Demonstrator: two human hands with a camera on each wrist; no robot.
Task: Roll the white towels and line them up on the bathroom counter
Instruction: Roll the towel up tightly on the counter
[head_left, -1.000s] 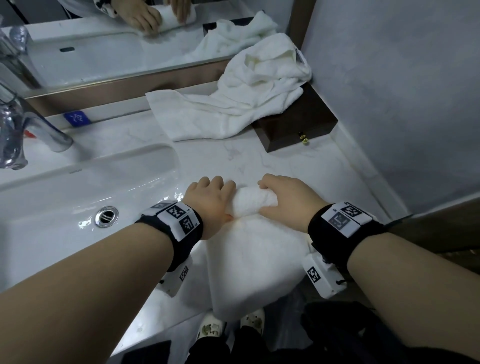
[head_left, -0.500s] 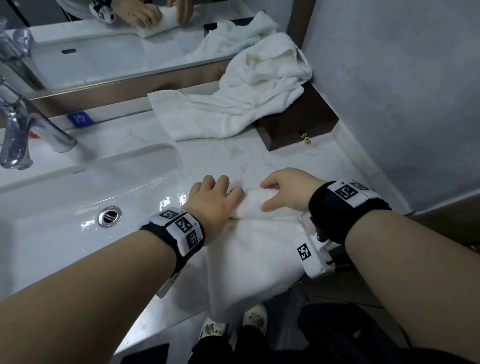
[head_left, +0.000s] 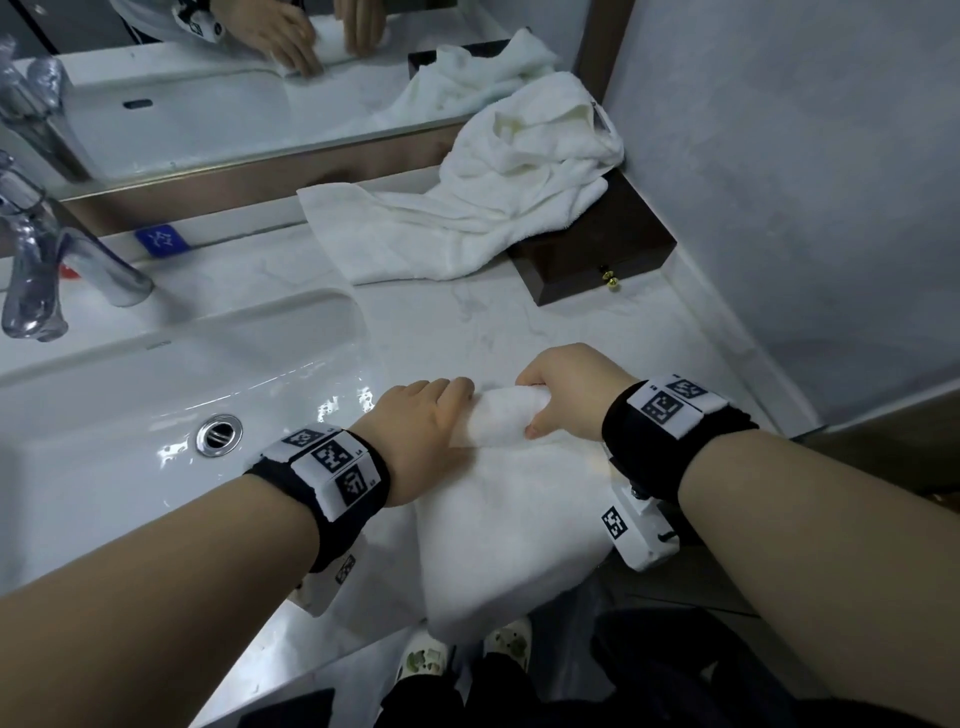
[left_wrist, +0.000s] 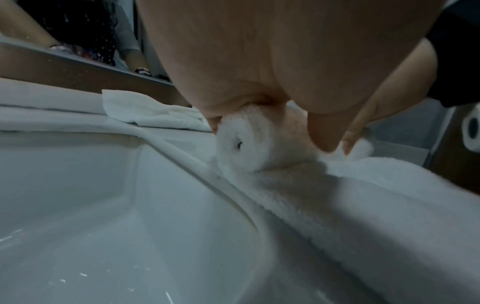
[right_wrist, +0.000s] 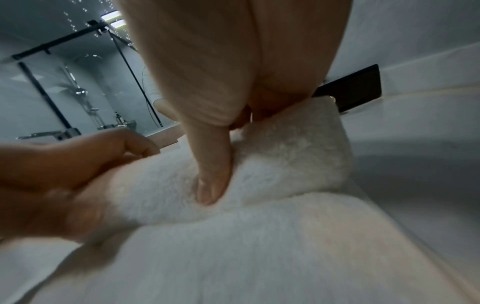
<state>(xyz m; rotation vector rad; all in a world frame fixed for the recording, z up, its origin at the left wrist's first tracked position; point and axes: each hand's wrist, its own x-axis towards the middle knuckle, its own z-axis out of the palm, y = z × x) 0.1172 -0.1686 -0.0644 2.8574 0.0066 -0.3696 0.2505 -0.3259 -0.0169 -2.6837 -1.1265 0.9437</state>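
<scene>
Both my hands curl around the rolled end of the white towel (head_left: 501, 423) near the worktop (head_left: 467, 322) front edge: left hand (head_left: 415, 431), right hand (head_left: 566, 389). Its unrolled tail overhangs that edge; I judge its weight could loosen the roll. Compared with a second ago, the roll looks thicker and my right thumb is now tucked under.

Bathroom: sink (head_left: 156, 395), faucet (head_left: 47, 270), mirror (head_left: 234, 93), shower glass (right_wrist: 64, 82).

No readable text, labels or numbers anywhere.
</scene>
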